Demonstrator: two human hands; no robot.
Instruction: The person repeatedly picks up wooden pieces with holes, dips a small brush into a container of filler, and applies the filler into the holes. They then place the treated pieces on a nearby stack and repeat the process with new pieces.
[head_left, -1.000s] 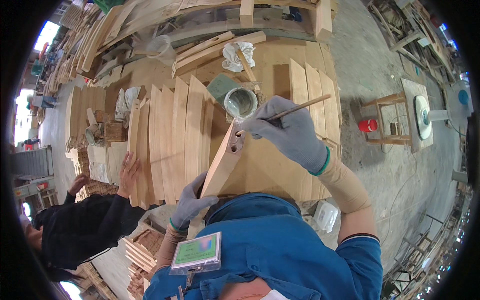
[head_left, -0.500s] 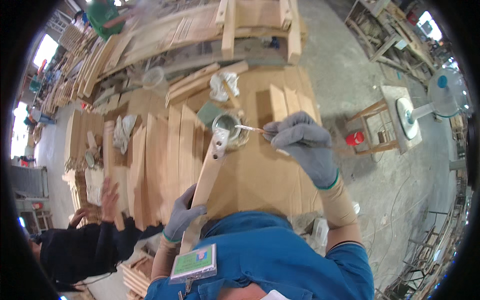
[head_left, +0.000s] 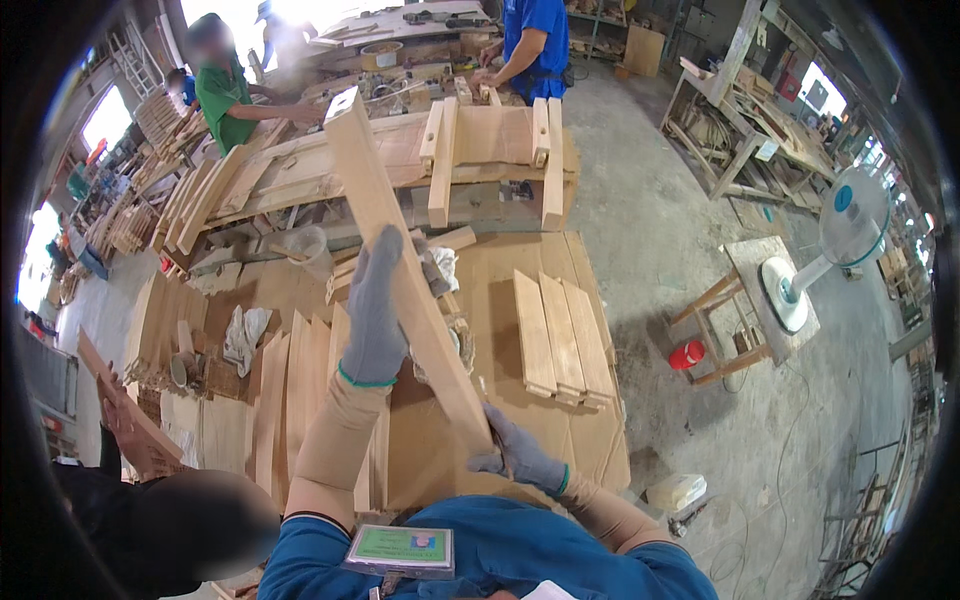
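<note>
A long pale wooden bar slants up and away across the middle, its far end raised, with a hole in the end face. My left hand, in a grey glove, is closed on the bar around its middle. My right hand, also gloved, is closed around the near end. Whether that hand also holds the thin brush is hidden. Behind the bar, a jar on the cardboard-covered table is mostly hidden. Several angled-cut wooden pieces lie right of the bar, and more wooden slats stand to the left.
A crumpled white rag and a cup are at the left. At lower left, a co-worker in black holds a board. Beyond is another workbench with people. A fan stands on a stool at right, by a red container.
The bar has been raised and its far end swung up and left. My left hand has moved up along it, and my right hand has come down from the jar to its near end.
</note>
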